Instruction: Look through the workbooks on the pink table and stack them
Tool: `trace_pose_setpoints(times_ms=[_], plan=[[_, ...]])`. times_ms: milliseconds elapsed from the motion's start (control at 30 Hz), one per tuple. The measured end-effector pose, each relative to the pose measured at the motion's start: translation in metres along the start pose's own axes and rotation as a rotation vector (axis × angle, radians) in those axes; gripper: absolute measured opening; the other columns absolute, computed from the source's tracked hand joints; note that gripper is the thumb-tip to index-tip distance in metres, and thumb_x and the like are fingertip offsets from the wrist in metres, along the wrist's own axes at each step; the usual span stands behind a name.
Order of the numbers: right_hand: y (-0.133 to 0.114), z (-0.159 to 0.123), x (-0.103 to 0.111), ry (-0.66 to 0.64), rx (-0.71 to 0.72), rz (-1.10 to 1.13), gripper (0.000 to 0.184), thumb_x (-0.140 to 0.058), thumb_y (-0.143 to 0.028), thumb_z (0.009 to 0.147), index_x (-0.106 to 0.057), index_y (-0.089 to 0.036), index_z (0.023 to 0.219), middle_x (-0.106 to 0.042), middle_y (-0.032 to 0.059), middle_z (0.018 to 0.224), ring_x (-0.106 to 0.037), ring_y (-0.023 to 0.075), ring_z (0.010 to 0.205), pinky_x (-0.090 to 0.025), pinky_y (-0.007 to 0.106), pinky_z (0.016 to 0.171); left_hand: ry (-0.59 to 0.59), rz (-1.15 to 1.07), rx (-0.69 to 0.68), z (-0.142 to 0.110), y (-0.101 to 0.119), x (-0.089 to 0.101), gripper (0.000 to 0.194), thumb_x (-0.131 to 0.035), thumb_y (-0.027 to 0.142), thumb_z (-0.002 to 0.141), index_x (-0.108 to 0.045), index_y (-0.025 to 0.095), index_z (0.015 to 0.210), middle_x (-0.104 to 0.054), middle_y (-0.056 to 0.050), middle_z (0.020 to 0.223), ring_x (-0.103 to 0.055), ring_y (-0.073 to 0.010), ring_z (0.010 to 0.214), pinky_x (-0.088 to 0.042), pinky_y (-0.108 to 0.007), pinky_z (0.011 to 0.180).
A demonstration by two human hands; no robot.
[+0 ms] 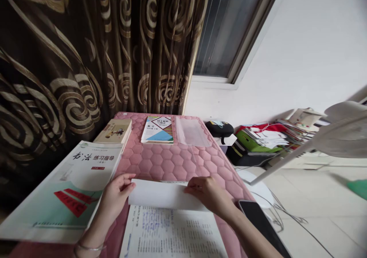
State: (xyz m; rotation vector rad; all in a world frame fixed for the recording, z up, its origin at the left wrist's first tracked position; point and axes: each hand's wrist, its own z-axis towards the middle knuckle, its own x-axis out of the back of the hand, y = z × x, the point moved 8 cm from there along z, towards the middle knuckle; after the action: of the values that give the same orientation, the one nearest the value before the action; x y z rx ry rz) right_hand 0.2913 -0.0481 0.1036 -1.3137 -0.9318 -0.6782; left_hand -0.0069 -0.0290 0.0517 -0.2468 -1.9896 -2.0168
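Note:
In front of me a printed page (172, 235) with blue handwriting lies on the pink quilted surface. Across its far end stands a blank white paper flap (160, 195); whether it is part of the same booklet I cannot tell. My left hand (116, 196) pinches the flap's left corner between thumb and fingers. At the far right edge of the flap, my right hand (208, 193) is closed on the paper with its fingers curled. A strip of another printed sheet shows just behind the flap.
Left stands a large calligraphy workbook (65, 189), with a beige book (113, 131) behind it. Farther back lie a maths workbook (157, 129) and a clear plastic cover (192, 131). A phone (260, 223) rests by my right forearm. A white lamp (286, 158) stands right.

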Motion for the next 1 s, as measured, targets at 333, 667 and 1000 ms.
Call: trace_pose_setpoints(times_ms=[333, 667, 1000], plan=[[-0.056, 0.019, -0.053, 0.027, 0.409, -0.236, 0.05, -0.058, -0.039, 0.089, -0.052, -0.029, 0.137, -0.043, 0.0076, 0.149, -0.04, 0.0314, 0.134, -0.029, 0.054, 0.111, 0.217, 0.191, -0.016, 0.044, -0.012, -0.021, 0.024, -0.057, 0.024, 0.076, -0.058, 0.019, 0.1, -0.071, -0.003, 0.078, -0.067, -0.0192, 0.072, -0.049, -0.029, 0.068], [-0.052, 0.066, -0.104, -0.175, 0.365, -0.24, 0.064, -0.037, -0.065, 0.092, -0.043, -0.028, 0.144, -0.033, 0.0098, 0.154, -0.033, 0.0327, 0.138, -0.028, 0.06, 0.108, 0.201, 0.542, 0.033, 0.09, -0.033, -0.05, 0.016, -0.056, 0.012, 0.082, -0.061, 0.016, 0.096, -0.072, -0.009, 0.09, -0.068, -0.0213, 0.088, -0.047, -0.03, 0.077], [-0.055, 0.075, -0.118, -0.201, 0.338, -0.238, 0.065, -0.032, -0.065, 0.092, -0.042, -0.027, 0.144, -0.035, 0.0107, 0.154, -0.026, 0.0342, 0.142, -0.022, 0.062, 0.11, 0.245, 0.64, 0.131, 0.112, -0.034, -0.036, 0.032, -0.051, 0.011, 0.082, -0.063, 0.008, 0.112, -0.067, -0.02, 0.111, -0.06, -0.0281, 0.112, -0.042, -0.034, 0.091]])
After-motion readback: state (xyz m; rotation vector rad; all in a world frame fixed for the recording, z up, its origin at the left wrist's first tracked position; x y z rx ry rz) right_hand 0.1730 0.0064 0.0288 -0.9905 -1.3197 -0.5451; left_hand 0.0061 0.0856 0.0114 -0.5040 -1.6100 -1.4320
